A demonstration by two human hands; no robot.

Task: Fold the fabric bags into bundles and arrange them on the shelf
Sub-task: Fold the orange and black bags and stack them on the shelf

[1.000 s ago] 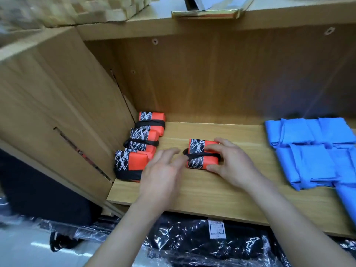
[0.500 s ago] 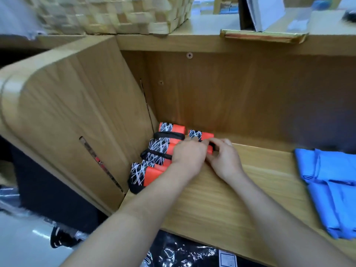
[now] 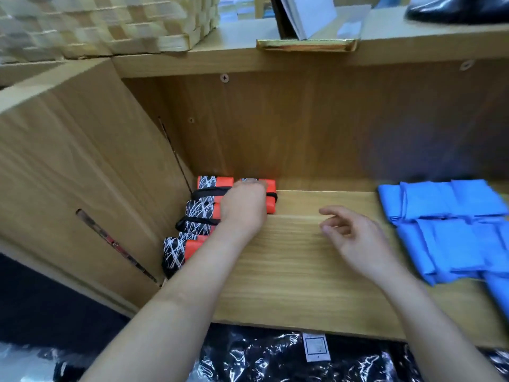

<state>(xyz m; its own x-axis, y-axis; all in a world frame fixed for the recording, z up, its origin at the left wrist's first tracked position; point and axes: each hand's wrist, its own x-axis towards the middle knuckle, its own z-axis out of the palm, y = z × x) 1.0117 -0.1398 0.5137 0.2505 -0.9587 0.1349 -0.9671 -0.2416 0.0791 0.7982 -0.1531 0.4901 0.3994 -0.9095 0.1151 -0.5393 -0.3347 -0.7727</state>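
The left hand (image 3: 242, 209) lies on an orange bundle (image 3: 270, 195) at the back of the shelf (image 3: 289, 271). Its fingers (image 3: 252, 186) are bent over the top with the tips at the far edge, grasping it (the thumb is hidden). The bundle is a small, tight block of smooth orange cloth with a black band round it. It sits against the rear wall.

Just left of those fingers runs a row of three bundles (image 3: 199, 216) along the side wall. They are of the same make: orange cloth, black panels scribbled with white lines, and a black strap across each. The rearmost one touches the grasped bundle.

The right hand (image 3: 355, 241) hangs above the bare board, well right of the left fingers. Its fingers (image 3: 334, 212) are loosely curled and released, holding nothing. Further right of them lie blue bags (image 3: 446, 224), flat, matte and folded into overlapping rectangles.

The shelf is pale wood-grain laminate, with screw heads showing in the back panel. Above the fingers, on the top board, stand a woven basket (image 3: 110, 23) of chequered straw and a glossy black shoe (image 3: 462, 9). Below the shelf's front edge lie black goods in crinkled clear plastic (image 3: 261, 359), one with a white label (image 3: 316, 347).
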